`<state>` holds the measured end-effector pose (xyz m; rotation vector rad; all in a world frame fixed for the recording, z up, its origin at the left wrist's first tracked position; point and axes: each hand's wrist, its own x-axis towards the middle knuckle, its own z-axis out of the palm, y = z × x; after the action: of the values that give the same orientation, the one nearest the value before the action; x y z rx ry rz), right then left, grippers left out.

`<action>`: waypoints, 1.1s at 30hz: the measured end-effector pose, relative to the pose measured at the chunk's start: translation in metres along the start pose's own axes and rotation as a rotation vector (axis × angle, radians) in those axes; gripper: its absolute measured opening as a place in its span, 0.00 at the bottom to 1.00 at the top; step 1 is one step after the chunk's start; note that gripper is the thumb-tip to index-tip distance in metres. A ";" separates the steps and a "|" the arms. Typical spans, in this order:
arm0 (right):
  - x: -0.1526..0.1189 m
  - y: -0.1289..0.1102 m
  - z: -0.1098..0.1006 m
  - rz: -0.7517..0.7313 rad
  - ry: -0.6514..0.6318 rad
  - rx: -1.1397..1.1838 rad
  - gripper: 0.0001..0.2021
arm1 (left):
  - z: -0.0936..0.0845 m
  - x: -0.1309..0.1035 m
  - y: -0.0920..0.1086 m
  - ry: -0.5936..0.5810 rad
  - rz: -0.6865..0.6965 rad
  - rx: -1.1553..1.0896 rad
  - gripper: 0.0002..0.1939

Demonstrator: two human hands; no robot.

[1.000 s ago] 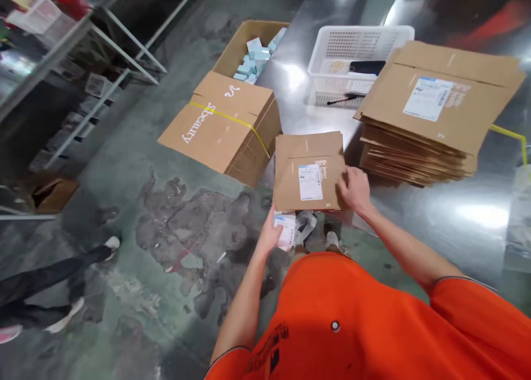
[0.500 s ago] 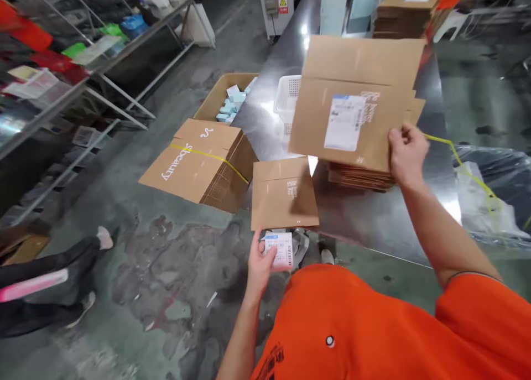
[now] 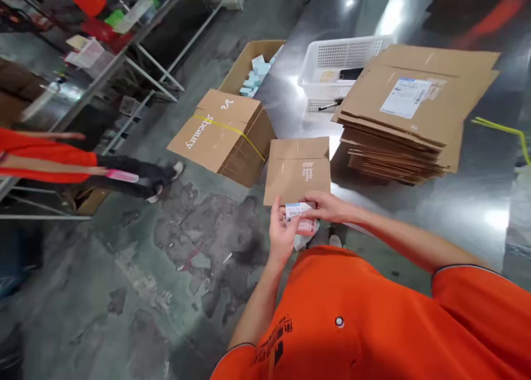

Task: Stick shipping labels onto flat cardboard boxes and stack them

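Note:
My left hand (image 3: 283, 237) grips a small stack of printed shipping labels (image 3: 299, 209) with a blue strip and barcodes, its thumb across the front. My right hand (image 3: 326, 207) has come to the right side of the same labels, fingers closed at their edge; whether it has one sheet or several I cannot tell. Just beyond the labels lies a flat brown carton (image 3: 297, 172) with white print, at the table's near edge. To the right, a stack of flattened cartons (image 3: 448, 100) carries a white label (image 3: 405, 98) on its top piece.
A white perforated basket (image 3: 311, 70) with a dark tool stands behind the stack. Left of the table are a strapped carton bundle (image 3: 219, 134) and an open box (image 3: 238, 64) of light blue boxes. A person in orange (image 3: 50, 153) walks at far left; yellow strapping (image 3: 500, 126) lies right.
My right hand has let go of the labelled carton on the stack and moved left to the labels in my left hand. The view has shifted; the other person shows more fully.

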<state>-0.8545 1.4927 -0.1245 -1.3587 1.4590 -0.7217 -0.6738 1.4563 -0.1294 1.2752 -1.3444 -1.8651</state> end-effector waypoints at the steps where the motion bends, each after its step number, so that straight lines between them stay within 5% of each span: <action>1: 0.003 0.005 0.011 0.030 0.002 0.041 0.19 | -0.003 0.000 -0.001 0.017 -0.009 -0.007 0.50; 4: 0.005 0.016 0.025 0.057 0.047 0.108 0.19 | -0.014 0.005 -0.005 0.018 -0.073 -0.010 0.47; 9: 0.006 0.022 0.033 -0.003 0.150 -0.112 0.15 | -0.026 0.026 -0.030 -0.028 -0.225 0.026 0.16; 16: 0.068 0.078 0.009 0.106 0.325 -0.438 0.14 | -0.043 0.046 -0.090 -0.029 -0.437 0.102 0.17; 21: 0.113 0.105 -0.017 0.348 0.311 -0.848 0.23 | -0.076 0.013 -0.114 -0.082 -0.521 0.119 0.18; 25: 0.117 0.112 -0.008 0.273 0.330 -0.905 0.30 | -0.113 -0.011 -0.119 -0.005 -0.515 0.133 0.16; 30: 0.120 0.118 0.035 0.094 0.250 -0.903 0.29 | -0.129 0.037 -0.110 0.146 -0.347 0.154 0.18; 33: 0.101 0.116 0.059 -0.114 0.071 -0.850 0.31 | -0.118 0.077 -0.100 0.058 -0.226 0.208 0.16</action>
<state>-0.8344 1.4296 -0.2752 -2.0735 1.8511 -0.1948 -0.5901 1.3797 -0.2594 1.6338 -1.4446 -1.8543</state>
